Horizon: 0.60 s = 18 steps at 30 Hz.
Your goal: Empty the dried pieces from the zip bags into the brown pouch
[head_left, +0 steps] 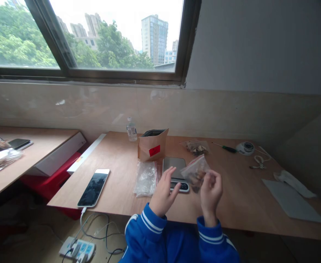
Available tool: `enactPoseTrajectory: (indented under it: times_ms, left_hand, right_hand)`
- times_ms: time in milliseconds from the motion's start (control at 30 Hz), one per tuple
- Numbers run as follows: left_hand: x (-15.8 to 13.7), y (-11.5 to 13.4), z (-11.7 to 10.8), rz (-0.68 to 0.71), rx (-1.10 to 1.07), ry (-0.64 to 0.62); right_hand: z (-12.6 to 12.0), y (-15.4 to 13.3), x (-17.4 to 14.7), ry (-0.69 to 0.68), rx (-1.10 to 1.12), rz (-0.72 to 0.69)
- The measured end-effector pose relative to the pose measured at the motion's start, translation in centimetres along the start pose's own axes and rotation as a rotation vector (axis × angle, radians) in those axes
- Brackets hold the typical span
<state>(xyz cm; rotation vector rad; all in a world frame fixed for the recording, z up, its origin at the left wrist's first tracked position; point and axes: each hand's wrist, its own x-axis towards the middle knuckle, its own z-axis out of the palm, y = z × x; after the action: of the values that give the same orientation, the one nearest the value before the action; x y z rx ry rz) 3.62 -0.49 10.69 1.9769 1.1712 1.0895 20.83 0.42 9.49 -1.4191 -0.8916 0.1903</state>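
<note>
My right hand (212, 190) pinches the edge of a clear zip bag (195, 168) with brown pieces inside, held up over the table. What the pieces are I cannot make out. My left hand (162, 195) is open, its fingers apart, close to the near edge of a digital kitchen scale (174, 164); whether it touches the scale I cannot tell. Left of the scale lies a stack of clear zip bags (144, 180). Behind them stands a brown paper pouch (146, 149) with a red label, its top open. Another filled zip bag (199, 149) rests farther back.
A phone (94, 187) on a charging cable lies at left. A small bottle (131, 130) stands at the back. To the right are a screwdriver (228, 148), a white dome camera (241, 149) and a grey sheet (292, 201). A power strip (80, 248) sits below.
</note>
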Motion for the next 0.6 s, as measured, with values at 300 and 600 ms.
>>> enactPoseTrajectory:
  times_ms: [300,600]
  left_hand:
    - [-1.2,-0.7,-1.4,-0.26,-0.377,-0.167]
    - [-1.0,-1.5,-0.6,-0.315,-0.526,0.193]
  right_hand:
    - [1.5,-1.4,-2.4,-0.377,0.036,0.035]
    - [3.1,-4.1,-6.4,-0.754,0.158,-0.066]
